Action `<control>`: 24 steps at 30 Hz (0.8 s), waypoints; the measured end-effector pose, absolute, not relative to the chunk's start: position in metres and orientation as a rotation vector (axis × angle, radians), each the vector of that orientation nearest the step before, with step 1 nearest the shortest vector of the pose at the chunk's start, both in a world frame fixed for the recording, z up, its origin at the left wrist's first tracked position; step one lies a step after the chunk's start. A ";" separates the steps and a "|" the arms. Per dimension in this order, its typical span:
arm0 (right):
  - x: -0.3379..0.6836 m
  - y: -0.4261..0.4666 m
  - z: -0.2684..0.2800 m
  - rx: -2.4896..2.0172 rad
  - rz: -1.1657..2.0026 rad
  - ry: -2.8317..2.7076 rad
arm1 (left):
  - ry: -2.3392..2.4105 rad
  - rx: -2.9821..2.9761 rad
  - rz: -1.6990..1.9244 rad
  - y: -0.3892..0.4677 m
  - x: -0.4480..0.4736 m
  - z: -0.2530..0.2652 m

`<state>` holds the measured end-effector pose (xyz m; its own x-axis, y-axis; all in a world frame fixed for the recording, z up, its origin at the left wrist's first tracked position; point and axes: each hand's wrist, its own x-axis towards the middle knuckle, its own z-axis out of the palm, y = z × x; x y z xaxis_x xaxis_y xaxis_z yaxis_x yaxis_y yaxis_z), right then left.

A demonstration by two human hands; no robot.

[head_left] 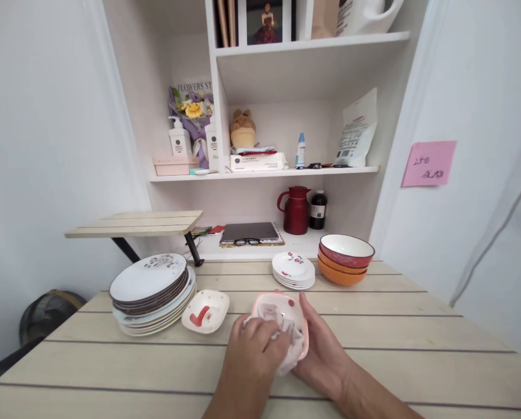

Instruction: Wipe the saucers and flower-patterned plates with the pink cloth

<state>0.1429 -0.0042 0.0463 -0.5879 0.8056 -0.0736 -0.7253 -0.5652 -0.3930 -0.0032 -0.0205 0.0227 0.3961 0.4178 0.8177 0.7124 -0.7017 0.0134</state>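
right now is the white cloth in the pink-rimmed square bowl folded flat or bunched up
Bunched up: the cloth shows loose, uneven creases beneath the left hand.

Single view, worn on the head, looking forward and down from above the near side of the table (155,366). Left hand (254,349) and right hand (323,349) close, low in frame; shelf unit (295,73) farther off, roughly straight ahead. Wide field, taking in walls (482,87) either side.
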 end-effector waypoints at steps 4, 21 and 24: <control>0.138 -0.012 0.049 -0.236 2.158 -0.451 | -1.071 -2.114 -1.226 -0.024 0.004 0.020; 0.162 0.004 0.064 -0.722 2.158 -0.563 | -0.944 -2.412 -0.968 -0.028 -0.007 0.043; 0.166 0.005 0.066 -0.727 2.242 -0.545 | -0.885 -2.367 -1.042 -0.027 -0.008 0.042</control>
<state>0.1656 0.0049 0.0665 -0.5921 0.7312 -0.3388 -0.4941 -0.6615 -0.5642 -0.0077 -0.0270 0.0421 0.5207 0.3863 0.7613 0.6887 -0.7170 -0.1073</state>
